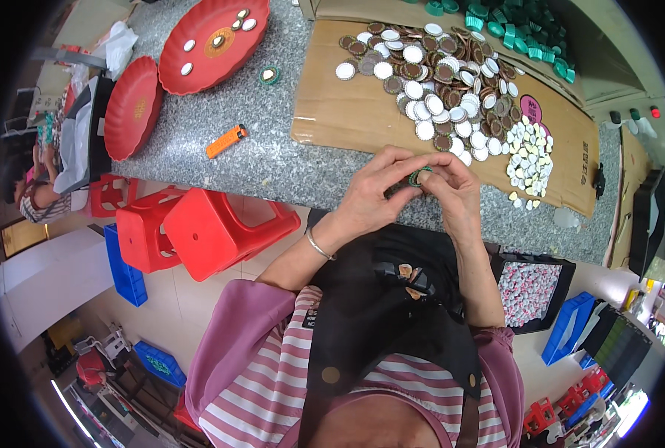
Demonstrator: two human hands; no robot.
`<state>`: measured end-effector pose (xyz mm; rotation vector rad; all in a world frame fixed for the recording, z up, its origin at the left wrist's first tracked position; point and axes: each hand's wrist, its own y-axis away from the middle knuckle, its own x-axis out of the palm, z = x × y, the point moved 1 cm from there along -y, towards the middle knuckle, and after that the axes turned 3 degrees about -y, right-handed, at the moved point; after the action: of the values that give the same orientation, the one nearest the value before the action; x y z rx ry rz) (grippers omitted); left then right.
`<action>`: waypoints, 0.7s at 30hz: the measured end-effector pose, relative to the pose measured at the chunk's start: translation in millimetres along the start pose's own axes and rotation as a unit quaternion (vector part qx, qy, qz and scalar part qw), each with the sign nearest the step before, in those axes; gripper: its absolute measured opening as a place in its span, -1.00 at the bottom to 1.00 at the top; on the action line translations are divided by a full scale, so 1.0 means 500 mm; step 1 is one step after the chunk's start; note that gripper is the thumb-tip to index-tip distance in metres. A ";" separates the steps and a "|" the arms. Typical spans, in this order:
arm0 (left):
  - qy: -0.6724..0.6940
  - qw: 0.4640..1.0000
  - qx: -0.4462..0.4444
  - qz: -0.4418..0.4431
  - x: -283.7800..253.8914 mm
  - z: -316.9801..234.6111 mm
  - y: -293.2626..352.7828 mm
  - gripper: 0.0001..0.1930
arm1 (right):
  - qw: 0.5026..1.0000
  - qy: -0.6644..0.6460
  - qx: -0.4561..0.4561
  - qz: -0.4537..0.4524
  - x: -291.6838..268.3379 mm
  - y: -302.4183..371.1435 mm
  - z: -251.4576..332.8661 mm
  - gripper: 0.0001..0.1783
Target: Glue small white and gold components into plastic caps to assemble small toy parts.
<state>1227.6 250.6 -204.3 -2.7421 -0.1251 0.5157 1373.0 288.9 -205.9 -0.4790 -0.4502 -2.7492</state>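
Granite counter (273, 160), speckled grey, runs across the upper view; tiled floor below. At its near edge, the left hand (373, 188) and right hand (454, 191) meet, fingers curled and partly overlapping. Between them, a small round green piece (414, 178), pinched by both; right thumb on its face, left thumb just below. Its far side is hidden by fingers. Bracelet (319, 245) on left wrist.

Beyond the hands: cardboard (331, 112) flat on the stone, bearing a wide heap of round crimped caps (441, 82), some white side up, others brown. At the heap's right, a cluster of small white and yellowish chips (530, 160). Green fluted cups (523, 36) massed at upper right.

Counter's left part: orange lighter (226, 141); one green cup (270, 75) by itself, pale centre; large red dish (207, 73) with a few white-faced bits; smaller red dish (121, 128) just beside it.

Room: red stools (211, 233) left, blue crate (126, 266) near them. Dark tray (567, 287) of pink-and-white items at right, below counter level. Co-worker (45, 198) far left, striped top.
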 end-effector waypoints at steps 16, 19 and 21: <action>-0.047 0.999 -0.008 -0.015 0.013 0.009 0.010 -0.52 | 0.999 0.030 0.004 0.025 0.005 -0.019 -0.010 -0.85; 0.031 0.998 -0.053 -0.027 0.009 0.007 0.002 -0.58 | 0.999 0.038 -0.008 0.017 0.013 -0.015 -0.010 -0.81; 0.091 0.992 -0.077 -0.038 0.009 0.011 0.000 -0.61 | 0.999 0.010 0.013 0.042 0.009 -0.010 -0.007 -0.72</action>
<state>1229.8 253.0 -210.7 -2.9052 -0.2319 0.2439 1366.3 291.1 -208.5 -0.4540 -0.4492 -2.6616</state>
